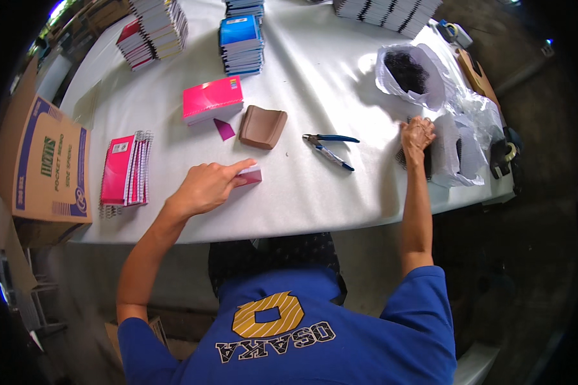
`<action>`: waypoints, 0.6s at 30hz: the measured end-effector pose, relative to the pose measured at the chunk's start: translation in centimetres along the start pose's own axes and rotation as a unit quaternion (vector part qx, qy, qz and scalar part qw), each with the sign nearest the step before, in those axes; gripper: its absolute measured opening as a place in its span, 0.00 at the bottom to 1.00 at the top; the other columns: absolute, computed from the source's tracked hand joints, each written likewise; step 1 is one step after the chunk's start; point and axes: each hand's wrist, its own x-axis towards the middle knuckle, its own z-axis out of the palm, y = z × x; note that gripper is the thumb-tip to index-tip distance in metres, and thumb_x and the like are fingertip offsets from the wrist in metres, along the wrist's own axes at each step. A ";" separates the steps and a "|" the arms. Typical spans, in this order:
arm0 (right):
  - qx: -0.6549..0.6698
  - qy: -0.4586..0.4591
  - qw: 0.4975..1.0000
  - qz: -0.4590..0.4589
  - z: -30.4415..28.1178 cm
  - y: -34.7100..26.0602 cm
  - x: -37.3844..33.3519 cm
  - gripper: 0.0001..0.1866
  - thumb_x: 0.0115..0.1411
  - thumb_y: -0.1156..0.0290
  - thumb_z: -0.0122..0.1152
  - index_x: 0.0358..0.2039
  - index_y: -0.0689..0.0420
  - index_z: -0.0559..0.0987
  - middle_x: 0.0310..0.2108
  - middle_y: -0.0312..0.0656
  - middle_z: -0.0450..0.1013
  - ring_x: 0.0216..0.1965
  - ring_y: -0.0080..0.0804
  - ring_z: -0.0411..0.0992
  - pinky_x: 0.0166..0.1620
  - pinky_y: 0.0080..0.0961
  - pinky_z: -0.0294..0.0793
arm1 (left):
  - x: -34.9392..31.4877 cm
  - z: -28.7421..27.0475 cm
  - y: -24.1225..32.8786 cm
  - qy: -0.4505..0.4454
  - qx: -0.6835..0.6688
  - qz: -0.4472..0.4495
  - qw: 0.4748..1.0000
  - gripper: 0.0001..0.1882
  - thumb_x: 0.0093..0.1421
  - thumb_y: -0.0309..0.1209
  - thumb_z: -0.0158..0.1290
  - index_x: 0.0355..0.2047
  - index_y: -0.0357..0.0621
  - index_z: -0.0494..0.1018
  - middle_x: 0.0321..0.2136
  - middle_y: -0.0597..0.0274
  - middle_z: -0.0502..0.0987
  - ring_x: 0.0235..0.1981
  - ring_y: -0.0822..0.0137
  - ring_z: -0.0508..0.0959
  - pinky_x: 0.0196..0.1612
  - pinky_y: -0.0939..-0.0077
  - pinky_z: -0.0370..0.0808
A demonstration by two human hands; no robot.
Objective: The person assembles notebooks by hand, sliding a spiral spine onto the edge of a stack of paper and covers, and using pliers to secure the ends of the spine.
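My left hand [202, 187] is closed around a small pink memo pad [250, 177] near the table's front edge, its index finger lying along the top. Out to the right, my right hand [418, 133] has curled fingers down at a dark heap of wire coils [402, 158], beside a white plastic bag [459, 160]. Whatever is between those fingers is hidden. Between the hands lie blue-handled pliers [332, 137] and a blue-and-white pen-like tool [334, 157]. A brown curved block [263, 127] sits beyond the pad, with a purple card piece [224, 129] beside it.
Left of my left hand are pink spiral memo pads [125, 168] and an open carton [51, 160]. A pink pad stack [213, 100] stands beyond; blue pads [241, 45] and other stacks are farther back. Another white bag [424, 90] holds black coils. A tape dispenser [504, 157] edges the right side.
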 end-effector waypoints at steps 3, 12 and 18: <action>-0.072 0.008 0.994 -0.085 2.7 3.2 0.6 0.15 0.62 0.65 0.48 0.35 0.61 0.80 0.37 0.52 0.76 0.44 0.49 0.74 0.43 0.46 0.74 | 0.5 1.4 0.1 0.132 -0.028 0.077 0.988 0.28 0.68 0.44 0.45 0.67 0.63 0.56 0.35 0.48 0.81 0.34 0.44 0.80 0.37 0.52 0.75; 0.389 -0.110 0.896 -0.181 -7.2 -4.6 -0.9 0.08 0.60 0.75 0.55 0.39 0.58 0.80 0.35 0.50 0.78 0.38 0.44 0.78 0.42 0.37 0.77 | 0.9 2.1 -0.2 0.173 0.067 0.036 0.982 0.31 0.66 0.46 0.47 0.68 0.64 0.54 0.33 0.61 0.80 0.24 0.55 0.81 0.28 0.58 0.78; 0.603 -0.360 0.669 -0.244 -16.3 -17.6 -11.0 0.08 0.56 0.81 0.62 0.38 0.64 0.80 0.28 0.38 0.78 0.29 0.21 0.73 0.34 0.21 0.73 | 0.2 2.2 0.0 0.187 0.075 0.041 0.979 0.31 0.66 0.46 0.47 0.68 0.61 0.54 0.34 0.58 0.79 0.30 0.54 0.81 0.31 0.59 0.78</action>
